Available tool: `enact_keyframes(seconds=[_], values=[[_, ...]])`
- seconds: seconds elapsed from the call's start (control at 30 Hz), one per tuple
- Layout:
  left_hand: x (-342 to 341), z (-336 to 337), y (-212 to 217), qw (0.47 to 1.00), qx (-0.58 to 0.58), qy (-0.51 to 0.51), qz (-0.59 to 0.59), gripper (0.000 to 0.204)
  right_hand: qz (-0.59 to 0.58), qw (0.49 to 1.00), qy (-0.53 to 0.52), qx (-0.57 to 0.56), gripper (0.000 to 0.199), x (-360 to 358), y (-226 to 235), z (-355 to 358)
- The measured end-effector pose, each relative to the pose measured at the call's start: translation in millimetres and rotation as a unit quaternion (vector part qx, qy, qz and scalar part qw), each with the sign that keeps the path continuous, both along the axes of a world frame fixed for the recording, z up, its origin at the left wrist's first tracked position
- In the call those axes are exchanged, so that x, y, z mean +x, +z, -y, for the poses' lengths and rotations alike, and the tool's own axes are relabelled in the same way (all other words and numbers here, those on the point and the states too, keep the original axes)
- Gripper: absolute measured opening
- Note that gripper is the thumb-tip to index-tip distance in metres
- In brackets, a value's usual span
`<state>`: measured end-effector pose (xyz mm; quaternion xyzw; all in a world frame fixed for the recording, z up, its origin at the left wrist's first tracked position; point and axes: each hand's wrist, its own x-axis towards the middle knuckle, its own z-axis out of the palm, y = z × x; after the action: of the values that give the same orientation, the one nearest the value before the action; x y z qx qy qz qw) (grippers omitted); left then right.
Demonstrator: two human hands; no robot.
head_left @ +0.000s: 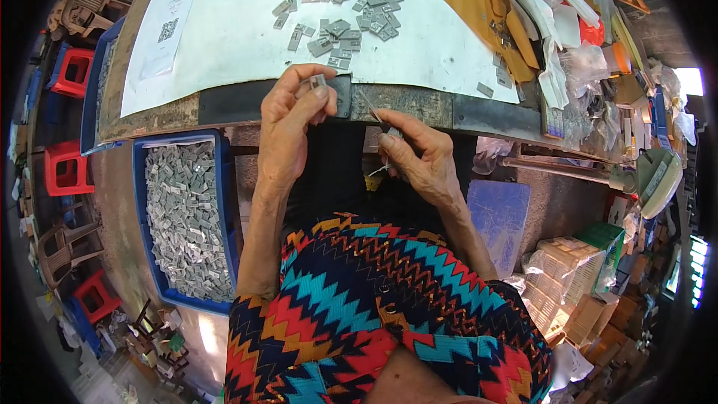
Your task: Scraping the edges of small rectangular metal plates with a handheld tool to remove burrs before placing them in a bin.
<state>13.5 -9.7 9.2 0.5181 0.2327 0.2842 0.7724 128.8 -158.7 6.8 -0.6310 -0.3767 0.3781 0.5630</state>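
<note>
Between the thumb and fingers of my left hand (288,116) is a small grey rectangular plate (318,81), held up at the table's front edge. A little to the right, my right hand (420,153) is closed around a thin pointed tool (369,106), its slim tip slanting up and left toward the table edge. A whitish string-like end hangs below that hand; most of the handle is hidden by the fingers. The tool tip and the plate are apart. Beyond my hands, many similar grey plates (340,28) lie loosely heaped on a white sheet (232,37).
A blue bin (140,209) full of grey plates stands at my left, below the table. A tan pouch (486,19), plastic bags and clutter crowd the table's right side. A lamp (662,181) juts out at the right. Red stools (69,168) stand on the far left floor.
</note>
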Motion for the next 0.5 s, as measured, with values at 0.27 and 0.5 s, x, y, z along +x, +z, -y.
enact_keyframes(seconds=[0.27, 0.5], values=[[1.7, 14.1, -0.9, 0.987, 0.137, -0.007, -0.083, 0.02, 0.063, 0.998, 0.026, 0.018, 0.032, -2.6, 6.8, -4.5], [-0.6, 15.3, -1.8, 0.98, 0.167, -0.02, -0.103, 0.014, 0.079, 0.996, 0.033, 0.007, 0.033, -3.0, 4.5, -3.9]])
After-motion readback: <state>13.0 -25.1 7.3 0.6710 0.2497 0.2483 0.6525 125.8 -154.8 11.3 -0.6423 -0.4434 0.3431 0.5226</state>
